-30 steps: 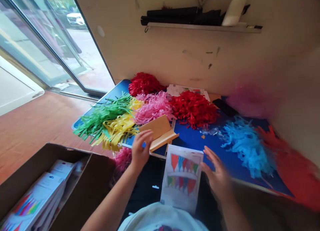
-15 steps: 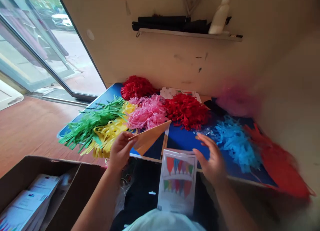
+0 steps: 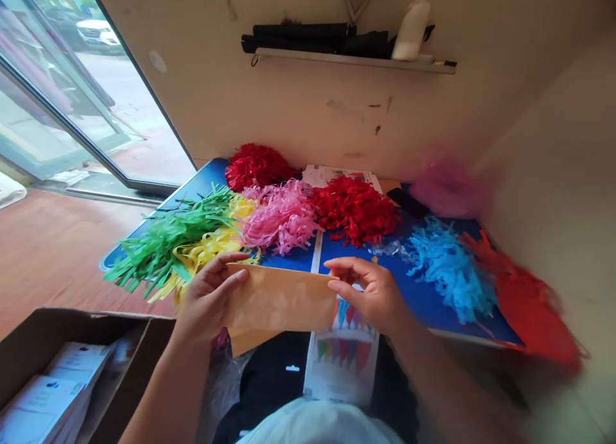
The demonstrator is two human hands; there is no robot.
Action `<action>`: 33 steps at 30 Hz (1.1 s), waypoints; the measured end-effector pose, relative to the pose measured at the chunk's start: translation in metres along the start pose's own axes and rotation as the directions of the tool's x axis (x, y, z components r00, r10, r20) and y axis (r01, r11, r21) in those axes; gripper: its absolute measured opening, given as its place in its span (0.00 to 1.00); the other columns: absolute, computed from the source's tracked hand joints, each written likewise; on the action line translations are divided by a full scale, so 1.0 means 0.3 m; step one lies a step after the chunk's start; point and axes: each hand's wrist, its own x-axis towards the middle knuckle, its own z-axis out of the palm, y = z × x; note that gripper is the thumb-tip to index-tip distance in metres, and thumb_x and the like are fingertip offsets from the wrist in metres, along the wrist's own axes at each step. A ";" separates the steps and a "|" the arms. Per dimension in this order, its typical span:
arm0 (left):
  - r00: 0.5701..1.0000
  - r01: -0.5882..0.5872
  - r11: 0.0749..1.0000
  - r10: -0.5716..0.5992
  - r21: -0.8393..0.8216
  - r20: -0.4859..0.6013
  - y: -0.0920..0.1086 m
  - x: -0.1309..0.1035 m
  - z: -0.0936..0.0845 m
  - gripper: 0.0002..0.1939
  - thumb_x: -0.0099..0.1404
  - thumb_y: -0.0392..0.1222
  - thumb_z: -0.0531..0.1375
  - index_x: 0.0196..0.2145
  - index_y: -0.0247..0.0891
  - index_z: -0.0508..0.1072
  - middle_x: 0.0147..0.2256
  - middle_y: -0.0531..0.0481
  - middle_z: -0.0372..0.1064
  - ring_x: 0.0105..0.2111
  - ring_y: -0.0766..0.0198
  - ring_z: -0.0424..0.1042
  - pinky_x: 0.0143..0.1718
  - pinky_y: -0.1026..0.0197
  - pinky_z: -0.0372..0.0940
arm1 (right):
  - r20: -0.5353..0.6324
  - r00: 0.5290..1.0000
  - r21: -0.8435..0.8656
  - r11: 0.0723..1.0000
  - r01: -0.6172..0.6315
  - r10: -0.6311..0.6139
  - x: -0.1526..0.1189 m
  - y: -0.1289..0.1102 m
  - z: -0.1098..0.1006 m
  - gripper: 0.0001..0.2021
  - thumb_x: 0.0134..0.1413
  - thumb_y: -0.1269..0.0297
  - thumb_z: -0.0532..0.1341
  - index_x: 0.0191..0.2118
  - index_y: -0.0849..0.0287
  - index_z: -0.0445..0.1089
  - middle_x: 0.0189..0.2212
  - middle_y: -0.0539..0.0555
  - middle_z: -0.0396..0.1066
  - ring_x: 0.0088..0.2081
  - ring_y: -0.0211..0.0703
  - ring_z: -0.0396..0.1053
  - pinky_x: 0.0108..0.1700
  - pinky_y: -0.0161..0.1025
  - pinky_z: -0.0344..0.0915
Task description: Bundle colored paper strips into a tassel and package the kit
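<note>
A folded sheet of orange-tan paper (image 3: pixel 283 299) is stretched between my two hands, above my lap. My left hand (image 3: pixel 209 296) pinches its left end between thumb and fingers. At the upper right corner, my right hand (image 3: pixel 368 293) pinches it too. Below the paper's right part, a printed card (image 3: pixel 341 367) with pictures of coloured tassel garlands rests on my lap, its upper portion partly covered. Beyond my hands lie bunches of tissue strips: yellow (image 3: pixel 206 248), green (image 3: pixel 180 232), pink (image 3: pixel 279 216) and red (image 3: pixel 356 210).
The blue table (image 3: pixel 332 251) also bears blue strips (image 3: pixel 450 271), with orange-red material (image 3: pixel 529 303) at its right edge and a dark flat object (image 3: pixel 409 203) behind. A cardboard box (image 3: pixel 129 373) with printed cards stands left. A shelf (image 3: pixel 351 58) holds a white bottle (image 3: pixel 412 27).
My right hand has moved left and taken hold of the paper's other end. The paper, tilted before, is now spread level and closer to me. The view has shifted slightly right.
</note>
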 end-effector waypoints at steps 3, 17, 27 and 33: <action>1.000 -0.006 1.000 0.006 0.001 -0.004 0.000 0.001 0.005 0.24 0.45 0.45 0.74 0.39 0.37 0.73 0.24 0.53 0.75 0.20 0.66 0.74 0.18 0.70 0.67 | -0.039 0.996 -0.177 0.982 0.071 -0.080 0.004 0.010 0.002 0.07 0.54 0.68 0.63 0.38 0.55 0.76 0.32 0.50 0.76 0.31 0.38 0.73 0.34 0.34 0.70; 0.877 -0.363 0.849 0.451 0.384 -0.167 -0.031 0.210 -0.064 0.18 0.53 0.50 0.67 0.39 0.38 0.75 0.26 0.53 0.72 0.20 0.69 0.68 0.20 0.69 0.62 | -0.428 0.862 0.074 0.941 0.331 -0.270 -0.069 0.126 -0.079 0.03 0.58 0.62 0.63 0.35 0.48 0.75 0.45 0.51 0.72 0.47 0.46 0.70 0.49 0.46 0.67; 0.574 -0.786 0.069 0.447 0.614 0.686 -0.259 0.184 0.233 0.18 0.63 0.50 0.62 0.48 0.41 0.75 0.43 0.41 0.76 0.47 0.51 0.73 0.50 0.48 0.67 | -0.318 0.942 -0.006 0.994 -0.112 0.104 -0.210 0.410 -0.108 0.43 0.51 0.60 0.68 0.68 0.51 0.44 0.47 0.56 0.72 0.49 0.49 0.70 0.54 0.52 0.64; 0.442 -0.883 0.293 0.252 0.367 0.861 -0.314 0.019 0.291 0.22 0.65 0.55 0.59 0.50 0.39 0.75 0.37 0.43 0.78 0.32 0.62 0.77 0.32 0.64 0.71 | -0.276 0.958 0.097 0.994 -0.049 0.074 -0.374 0.334 -0.102 0.46 0.51 0.63 0.70 0.68 0.44 0.42 0.44 0.53 0.72 0.46 0.46 0.71 0.51 0.47 0.68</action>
